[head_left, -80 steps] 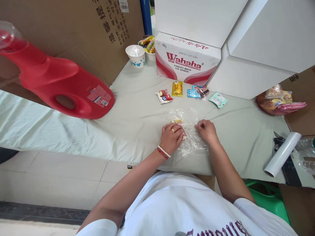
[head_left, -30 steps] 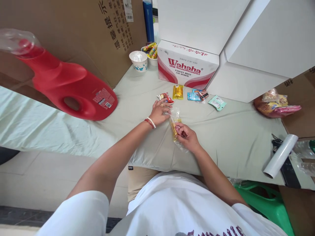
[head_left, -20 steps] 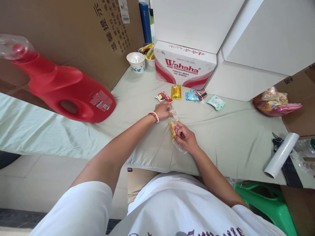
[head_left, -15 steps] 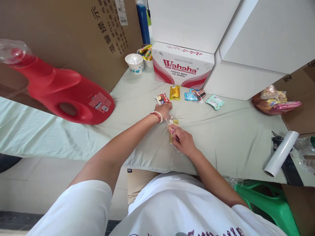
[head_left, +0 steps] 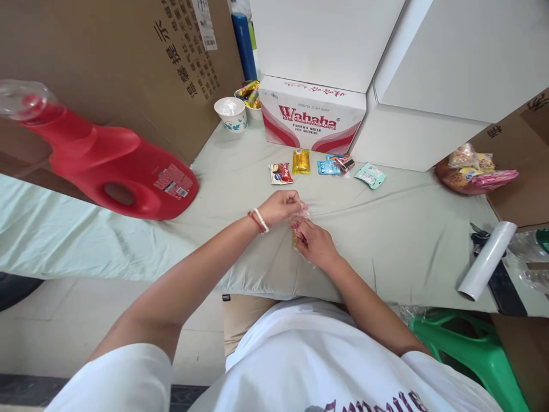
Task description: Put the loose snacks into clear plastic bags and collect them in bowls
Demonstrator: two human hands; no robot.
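Note:
A small clear plastic bag (head_left: 295,226) with yellowish and reddish contents lies between my hands. My left hand (head_left: 279,207), with red and white bracelets at its wrist, pinches the bag's top end. Curled over the bag's lower part, my right hand (head_left: 318,242) grips it with the fingers closed. Just beyond them is a row of snack packets: a red and white packet (head_left: 281,174), a yellow packet (head_left: 301,162), a blue packet (head_left: 329,166) partly under a dark red packet (head_left: 345,162), and a mint green packet (head_left: 370,175).
A white and red Wahaha box (head_left: 313,117) stands behind the packets. Left of it are a paper cup (head_left: 232,118) and a cup of yellow-wrapped snacks. A red jug (head_left: 115,166) is at left. A plastic-film roll (head_left: 488,262) and a bowl of snacks (head_left: 450,178) are at right.
My left hand has drawn back from the red and white packet to the bag's top end. That packet now lies uncovered in the row. My right hand stays on the bag.

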